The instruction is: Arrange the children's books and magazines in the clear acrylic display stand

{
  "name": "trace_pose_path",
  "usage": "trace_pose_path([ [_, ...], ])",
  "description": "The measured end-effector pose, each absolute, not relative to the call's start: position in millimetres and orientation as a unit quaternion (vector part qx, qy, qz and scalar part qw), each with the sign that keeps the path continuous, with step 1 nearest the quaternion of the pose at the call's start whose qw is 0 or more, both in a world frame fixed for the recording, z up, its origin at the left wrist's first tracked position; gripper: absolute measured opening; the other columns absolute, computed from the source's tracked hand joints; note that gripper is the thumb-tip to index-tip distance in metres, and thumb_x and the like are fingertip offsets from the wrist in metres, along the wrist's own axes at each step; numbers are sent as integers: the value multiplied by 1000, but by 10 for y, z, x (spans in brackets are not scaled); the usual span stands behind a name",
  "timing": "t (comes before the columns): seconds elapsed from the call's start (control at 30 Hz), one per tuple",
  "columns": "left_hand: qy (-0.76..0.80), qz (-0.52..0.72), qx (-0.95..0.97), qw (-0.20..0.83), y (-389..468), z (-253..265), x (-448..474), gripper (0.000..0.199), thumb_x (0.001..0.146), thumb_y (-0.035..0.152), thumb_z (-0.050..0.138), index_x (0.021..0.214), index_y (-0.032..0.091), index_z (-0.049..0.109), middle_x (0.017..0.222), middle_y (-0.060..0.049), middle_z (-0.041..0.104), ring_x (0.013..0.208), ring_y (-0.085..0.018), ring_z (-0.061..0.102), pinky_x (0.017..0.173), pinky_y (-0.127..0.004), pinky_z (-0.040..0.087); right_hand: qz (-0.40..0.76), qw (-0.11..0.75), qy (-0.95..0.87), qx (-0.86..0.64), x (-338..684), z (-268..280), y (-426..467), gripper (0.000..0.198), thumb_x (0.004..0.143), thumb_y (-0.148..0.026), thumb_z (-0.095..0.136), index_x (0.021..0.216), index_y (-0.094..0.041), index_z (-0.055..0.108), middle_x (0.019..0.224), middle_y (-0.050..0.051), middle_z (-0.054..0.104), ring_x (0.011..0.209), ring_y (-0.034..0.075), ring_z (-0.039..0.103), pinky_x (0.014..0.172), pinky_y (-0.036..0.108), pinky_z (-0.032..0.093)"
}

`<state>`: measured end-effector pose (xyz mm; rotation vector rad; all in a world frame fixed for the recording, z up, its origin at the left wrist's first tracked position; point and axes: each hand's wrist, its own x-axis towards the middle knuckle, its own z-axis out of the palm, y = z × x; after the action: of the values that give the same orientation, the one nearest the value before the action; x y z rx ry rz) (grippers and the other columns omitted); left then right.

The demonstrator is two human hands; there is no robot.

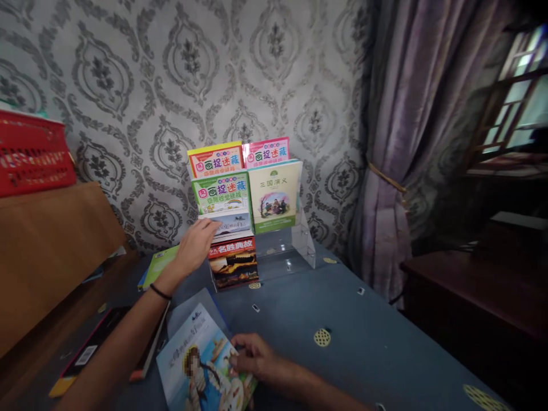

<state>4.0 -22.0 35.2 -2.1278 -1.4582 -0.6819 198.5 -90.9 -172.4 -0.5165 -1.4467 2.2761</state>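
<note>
A clear tiered display rack stands against the wall with several books in its tiers. My left hand is at its left side, fingers closed over the left edge of a pale blue book; the thumb is hidden. That book sits between a green picture book above and a red-topped book with a dark scenic cover below. Nearer me, my right hand grips the right edge of a light blue children's book, its cover showing a figure in a hat.
More books fill the rack's upper tiers. Left on the blue tablecloth lie a green book and a dark book. A cardboard box and red basket stand far left; a curtain hangs right.
</note>
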Motion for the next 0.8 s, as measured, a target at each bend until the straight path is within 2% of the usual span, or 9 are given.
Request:
trace_pose_path([
  [0.17,-546,-243,-769,228,54,327,10,38,100,19,35,128,17,61,112,-11,64,108,-24,58,97,-37,48,792,208,-540,-196,1982,-1748,-911,68,50,-67,86,84,-15,59,69,-3,65,57,7,56,57,19,42],
  [0.4,-537,-217,-763,288,111,389,61,35,99,18,37,119,17,66,107,-12,63,106,-27,56,97,-41,49,771,199,-562,-222,1980,-1773,-904,70,52,-67,85,93,-14,64,69,-4,63,56,6,49,56,19,33],
  [0.57,-523,-195,-756,343,125,499,94,31,96,20,45,116,22,70,128,-14,59,120,-31,50,101,-48,46,774,204,-553,-231,1995,-1738,-918,68,53,-62,86,96,-13,66,70,-3,64,58,8,52,60,20,37],
  [0.8,-497,-150,-797,309,238,638,-68,38,94,16,41,118,22,70,125,-11,62,117,-27,53,97,-43,46,785,203,-546,-212,2001,-1686,-909,60,55,-60,86,88,-14,65,70,-3,64,63,12,59,65,25,46],
])
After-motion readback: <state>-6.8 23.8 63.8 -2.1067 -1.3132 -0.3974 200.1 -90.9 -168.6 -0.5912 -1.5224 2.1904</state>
